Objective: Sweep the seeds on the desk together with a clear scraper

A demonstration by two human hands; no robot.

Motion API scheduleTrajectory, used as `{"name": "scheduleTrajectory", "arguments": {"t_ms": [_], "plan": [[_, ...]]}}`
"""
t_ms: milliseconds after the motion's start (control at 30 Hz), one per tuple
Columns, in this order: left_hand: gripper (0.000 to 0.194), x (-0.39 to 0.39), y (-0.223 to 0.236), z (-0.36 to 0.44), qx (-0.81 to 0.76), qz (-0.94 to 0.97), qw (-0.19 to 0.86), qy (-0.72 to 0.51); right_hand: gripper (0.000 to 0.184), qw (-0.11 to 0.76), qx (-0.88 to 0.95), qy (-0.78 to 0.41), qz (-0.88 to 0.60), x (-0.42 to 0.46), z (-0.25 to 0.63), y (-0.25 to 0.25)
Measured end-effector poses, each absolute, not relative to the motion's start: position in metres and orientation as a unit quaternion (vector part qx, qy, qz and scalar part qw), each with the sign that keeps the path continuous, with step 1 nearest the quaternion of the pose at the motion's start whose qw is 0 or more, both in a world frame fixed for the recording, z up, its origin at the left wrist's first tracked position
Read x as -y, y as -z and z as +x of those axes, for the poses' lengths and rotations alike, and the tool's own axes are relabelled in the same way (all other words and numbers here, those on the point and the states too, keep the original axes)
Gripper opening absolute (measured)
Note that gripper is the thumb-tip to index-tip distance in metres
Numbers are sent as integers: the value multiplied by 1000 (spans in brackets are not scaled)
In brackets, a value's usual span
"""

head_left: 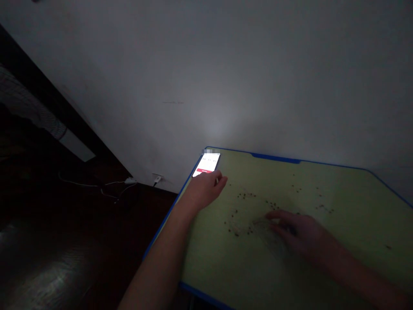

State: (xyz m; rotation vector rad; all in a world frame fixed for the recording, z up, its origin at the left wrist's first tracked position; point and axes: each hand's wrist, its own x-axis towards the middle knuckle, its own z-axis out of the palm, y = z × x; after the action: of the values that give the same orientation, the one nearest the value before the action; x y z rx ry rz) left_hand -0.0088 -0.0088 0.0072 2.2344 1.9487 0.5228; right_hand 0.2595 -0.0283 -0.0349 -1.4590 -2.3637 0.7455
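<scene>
My left hand (208, 187) is at the lower edge of a lit phone (206, 162). Its fingers are loosely bent and the thumb stands apart; whether they touch the phone cannot be told. My right hand (295, 230) hovers low over the tabletop, thumb and fingertips drawn close together. At those fingertips is a faint, pale, see-through tangle (272, 241), too dim to name. Small dark bead-like specks (247, 196) lie scattered around the hand, some along faint thin curved lines. A dark spot shows within the right hand, unclear in the dimness.
The pale yellow-green table (219, 258) has a blue rim (277, 158) and stands against a grey wall (258, 77). White cables and a plug (158, 180) are at the wall's foot. A dark floor lies left, with a fan-like mesh object (35, 103) beyond.
</scene>
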Motion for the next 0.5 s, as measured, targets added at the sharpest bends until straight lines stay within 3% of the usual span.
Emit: {"name": "scheduleTrajectory", "arguments": {"t_ms": [200,500], "plan": [[39,8,-7,-9,-647,739,70,-174,26,127,847,-260,-447,29,215,27],[39,9,-5,-10,-642,744,54,-178,27,116,839,-302,-438,29,227,28]]}}
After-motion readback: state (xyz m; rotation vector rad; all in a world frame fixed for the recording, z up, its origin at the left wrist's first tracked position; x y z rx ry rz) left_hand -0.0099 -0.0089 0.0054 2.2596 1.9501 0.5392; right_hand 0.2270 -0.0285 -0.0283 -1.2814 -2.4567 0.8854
